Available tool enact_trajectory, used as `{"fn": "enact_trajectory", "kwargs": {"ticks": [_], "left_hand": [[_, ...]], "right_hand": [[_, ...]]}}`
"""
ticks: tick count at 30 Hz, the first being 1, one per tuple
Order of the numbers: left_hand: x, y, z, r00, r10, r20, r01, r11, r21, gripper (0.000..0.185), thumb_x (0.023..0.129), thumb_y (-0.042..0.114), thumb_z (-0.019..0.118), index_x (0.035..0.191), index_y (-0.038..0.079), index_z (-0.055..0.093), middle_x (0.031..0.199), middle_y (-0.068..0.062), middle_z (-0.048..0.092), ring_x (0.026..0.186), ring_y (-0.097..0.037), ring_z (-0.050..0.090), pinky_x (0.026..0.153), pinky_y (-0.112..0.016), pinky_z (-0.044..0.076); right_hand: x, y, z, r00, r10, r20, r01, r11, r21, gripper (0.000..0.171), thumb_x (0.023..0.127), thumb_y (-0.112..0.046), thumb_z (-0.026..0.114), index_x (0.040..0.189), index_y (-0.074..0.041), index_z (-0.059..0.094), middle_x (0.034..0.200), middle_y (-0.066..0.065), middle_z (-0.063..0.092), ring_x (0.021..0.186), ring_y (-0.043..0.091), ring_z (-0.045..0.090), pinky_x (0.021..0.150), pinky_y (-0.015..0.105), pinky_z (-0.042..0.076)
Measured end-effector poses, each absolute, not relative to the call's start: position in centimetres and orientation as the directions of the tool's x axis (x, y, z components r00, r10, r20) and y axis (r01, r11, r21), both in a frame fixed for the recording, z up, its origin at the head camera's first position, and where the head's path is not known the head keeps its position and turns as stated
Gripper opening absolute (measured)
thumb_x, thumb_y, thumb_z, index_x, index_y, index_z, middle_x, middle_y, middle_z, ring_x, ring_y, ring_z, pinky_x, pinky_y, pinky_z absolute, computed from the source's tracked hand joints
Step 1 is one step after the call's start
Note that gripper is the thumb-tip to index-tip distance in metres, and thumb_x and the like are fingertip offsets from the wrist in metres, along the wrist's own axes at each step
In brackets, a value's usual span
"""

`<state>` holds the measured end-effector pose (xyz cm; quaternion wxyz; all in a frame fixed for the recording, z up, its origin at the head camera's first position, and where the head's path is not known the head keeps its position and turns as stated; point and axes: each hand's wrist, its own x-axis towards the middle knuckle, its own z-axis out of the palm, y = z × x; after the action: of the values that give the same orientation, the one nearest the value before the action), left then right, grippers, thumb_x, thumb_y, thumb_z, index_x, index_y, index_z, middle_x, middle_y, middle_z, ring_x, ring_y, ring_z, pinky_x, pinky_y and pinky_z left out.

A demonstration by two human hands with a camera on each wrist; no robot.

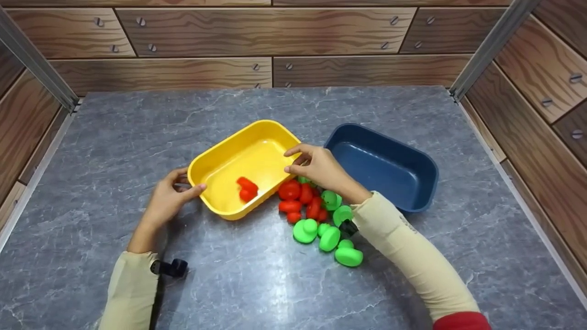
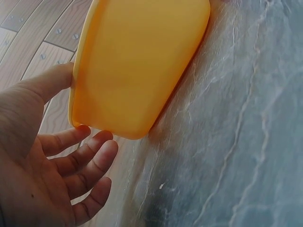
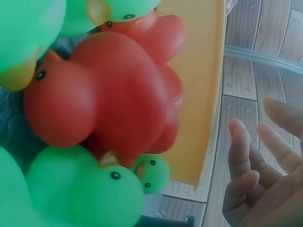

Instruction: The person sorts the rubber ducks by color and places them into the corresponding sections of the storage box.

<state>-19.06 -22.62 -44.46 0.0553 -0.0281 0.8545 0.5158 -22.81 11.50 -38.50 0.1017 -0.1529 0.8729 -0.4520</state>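
My left hand (image 1: 166, 197) grips the left end of a yellow tub (image 1: 229, 158), thumb at the rim and fingertips against the outer wall in the left wrist view. A blurred red toy duck (image 1: 247, 189) is inside the tub. My right hand (image 1: 317, 167) hovers at the tub's right rim, fingers loosely bent; in the right wrist view it holds nothing and appears apart from the tub. Below that hand lies a pile of red toy ducks (image 3: 118, 90) and green toy ducks (image 3: 85, 179), bunched beside the tub's wall.
A dark blue tub (image 1: 383, 167) stands on the right, partly behind my right forearm. Several green ducks (image 1: 329, 238) spread toward the front of the grey marbled table (image 1: 247, 284). Wood-patterned panels (image 1: 266, 32) enclose the back and sides.
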Motion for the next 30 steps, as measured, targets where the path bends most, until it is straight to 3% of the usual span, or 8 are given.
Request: {"fn": "enact_trajectory", "kwargs": {"ticks": [12, 25, 30], "left_hand": [[-18.9, -22.4, -44.2, -0.993, 0.002, -0.118, -0.104, 0.462, 0.881, 0.068, 0.087, 0.03, 0.071, 0.141, 0.0, 0.043, 0.123, -0.024, 0.057, 0.086, -0.012, 0.055, 0.071, -0.013, 0.048], [-19.0, -22.4, -44.4, -0.993, -0.001, -0.116, -0.104, 0.448, 0.888, 0.067, 0.087, 0.028, 0.071, 0.14, -0.002, 0.043, 0.122, -0.025, 0.057, 0.086, -0.012, 0.056, 0.072, -0.013, 0.049], [-19.0, -22.4, -44.4, -0.994, -0.002, -0.112, -0.101, 0.453, 0.886, 0.067, 0.087, 0.028, 0.071, 0.14, -0.002, 0.043, 0.122, -0.025, 0.057, 0.087, -0.012, 0.056, 0.072, -0.013, 0.049]], "right_hand": [[-20.7, 12.1, -37.2, -0.899, -0.434, -0.063, -0.206, 0.543, -0.814, 0.041, 0.085, -0.026, 0.074, 0.123, -0.015, 0.062, 0.097, 0.005, 0.069, 0.068, 0.018, 0.056, 0.064, 0.026, 0.047], [-19.0, 14.0, -36.8, -0.843, -0.533, -0.079, -0.271, 0.546, -0.793, 0.045, 0.086, -0.027, 0.074, 0.125, -0.011, 0.06, 0.1, 0.005, 0.069, 0.071, 0.021, 0.06, 0.065, 0.027, 0.049], [-18.4, 14.9, -36.6, -0.837, -0.542, -0.074, -0.29, 0.554, -0.78, 0.042, 0.085, -0.028, 0.074, 0.123, -0.015, 0.061, 0.098, 0.004, 0.07, 0.072, 0.021, 0.06, 0.063, 0.023, 0.047]]}}
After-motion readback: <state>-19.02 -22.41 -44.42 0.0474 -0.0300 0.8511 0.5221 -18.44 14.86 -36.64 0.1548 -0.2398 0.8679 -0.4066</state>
